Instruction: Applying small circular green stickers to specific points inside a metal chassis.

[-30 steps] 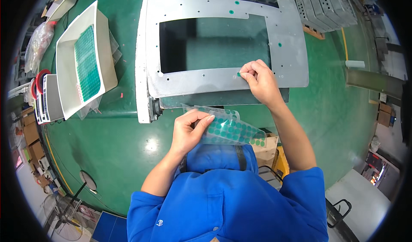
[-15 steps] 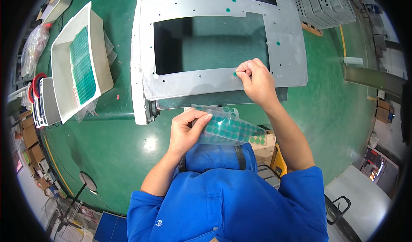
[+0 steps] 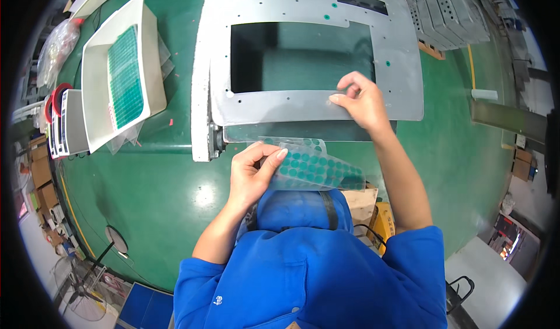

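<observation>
My left hand pinches the left end of a clear sheet of round green stickers, held in front of my body below the panel. The sheet is bent over, with one flap of dots behind another. My right hand is over the lower right border of a grey metal panel, below its large rectangular opening. Its thumb and index finger are apart, and the thumb tip is at the panel's surface. No sticker shows between those fingers; the spot under the thumb is hidden. Green dots sit elsewhere on the panel, among small dark holes.
At left stands a cream bin holding green sticker sheets. Red tape rolls are beside it. Perforated grey metal parts are stacked at the far right. A yellow piece of equipment is near my right side, and a fan is at lower left.
My right thumb and index finger have parted; the green sticker seen at their tips is out of sight. The view has shifted, moving the panel and bin rightward. My left hand keeps the sheet.
</observation>
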`<state>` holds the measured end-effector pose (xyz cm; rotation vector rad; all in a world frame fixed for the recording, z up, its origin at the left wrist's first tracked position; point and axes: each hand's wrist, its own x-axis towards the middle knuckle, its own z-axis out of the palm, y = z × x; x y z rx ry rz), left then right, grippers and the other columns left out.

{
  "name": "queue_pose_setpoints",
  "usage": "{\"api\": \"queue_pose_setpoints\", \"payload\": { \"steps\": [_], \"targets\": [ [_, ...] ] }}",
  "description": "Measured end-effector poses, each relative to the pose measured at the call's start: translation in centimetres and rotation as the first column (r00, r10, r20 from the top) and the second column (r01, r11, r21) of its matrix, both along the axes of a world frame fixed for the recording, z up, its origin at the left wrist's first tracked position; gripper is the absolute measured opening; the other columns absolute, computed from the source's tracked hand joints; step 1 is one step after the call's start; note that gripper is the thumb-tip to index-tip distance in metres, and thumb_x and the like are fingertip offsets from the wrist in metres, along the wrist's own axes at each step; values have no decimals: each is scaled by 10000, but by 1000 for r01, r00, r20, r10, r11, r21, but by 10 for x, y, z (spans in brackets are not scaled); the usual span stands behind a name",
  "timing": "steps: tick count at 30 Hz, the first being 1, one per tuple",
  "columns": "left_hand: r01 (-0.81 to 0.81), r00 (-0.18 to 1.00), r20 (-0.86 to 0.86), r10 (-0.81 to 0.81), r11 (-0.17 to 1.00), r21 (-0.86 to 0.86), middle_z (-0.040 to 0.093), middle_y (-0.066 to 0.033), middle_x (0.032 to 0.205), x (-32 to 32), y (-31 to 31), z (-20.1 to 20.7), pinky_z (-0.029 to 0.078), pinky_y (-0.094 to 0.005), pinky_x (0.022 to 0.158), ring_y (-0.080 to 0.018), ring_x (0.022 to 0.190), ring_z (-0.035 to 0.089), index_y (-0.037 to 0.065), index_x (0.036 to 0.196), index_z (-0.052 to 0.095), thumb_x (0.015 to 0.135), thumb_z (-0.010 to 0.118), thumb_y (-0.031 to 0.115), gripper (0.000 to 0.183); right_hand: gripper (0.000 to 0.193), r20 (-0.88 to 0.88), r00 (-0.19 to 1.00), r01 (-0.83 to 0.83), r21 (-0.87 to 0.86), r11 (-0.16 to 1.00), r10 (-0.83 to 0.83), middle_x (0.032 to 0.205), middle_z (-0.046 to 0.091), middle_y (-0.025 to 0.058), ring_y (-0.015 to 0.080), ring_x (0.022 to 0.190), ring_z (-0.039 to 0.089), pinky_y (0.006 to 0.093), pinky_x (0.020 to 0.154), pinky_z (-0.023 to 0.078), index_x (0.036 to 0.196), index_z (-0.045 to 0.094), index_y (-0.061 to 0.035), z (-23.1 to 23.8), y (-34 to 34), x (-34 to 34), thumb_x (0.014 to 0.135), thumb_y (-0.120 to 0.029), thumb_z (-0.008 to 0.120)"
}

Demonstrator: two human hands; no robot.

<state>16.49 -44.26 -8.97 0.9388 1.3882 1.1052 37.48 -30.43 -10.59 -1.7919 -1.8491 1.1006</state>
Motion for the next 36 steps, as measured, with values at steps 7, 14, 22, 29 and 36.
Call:
{"api": "queue_pose_setpoints", "payload": {
  "steps": [7,14,22,29,36],
  "targets": [
    [-120,953,-244,181,961,248,520,-34,607,-28,-20,9,353,-222,513,-101,564,458,-8,743,608,780,640,41,69,260,-284,898,-302,161,940,337,805,583,91,215,741,576,319,623,451,845,570,-34,70,-54,-46,667,-155,716],
    [-201,980,41,196,968,152,574,-26,809,-53,-38,10,377,-211,589,-75,692,480,-3,885,612,757,681,81,168,177,-186,863,-473,29,880,470,745,611,119,269,599,564,344,558,434,827,594,-19,69,-84,-86,721,-141,666],
    [-149,989,24,148,982,115,575,-13,903,-71,-46,18,357,-187,631,-71,774,479,35,999,619,719,710,142,314,154,-222,846,-501,-17,865,485,689,592,146,274,541,534,347,529,415,816,606,-15,56,-83,-111,727,-134,649],
    [-236,949,-169,266,955,178,589,-18,828,-74,-41,13,358,-200,569,-80,695,476,29,902,629,729,682,93,192,166,-215,817,-561,-82,824,535,705,598,150,267,599,562,332,581,439,832,606,-15,56,-71,-128,732,-143,645],
    [-407,912,-48,408,913,31,575,-45,675,-79,-36,-7,369,-211,518,-83,582,492,-4,777,618,736,686,35,88,138,-556,767,-512,-228,828,321,796,624,54,105,745,572,256,678,451,899,591,6,46,-57,-136,780,-61,614]
  ]
}}
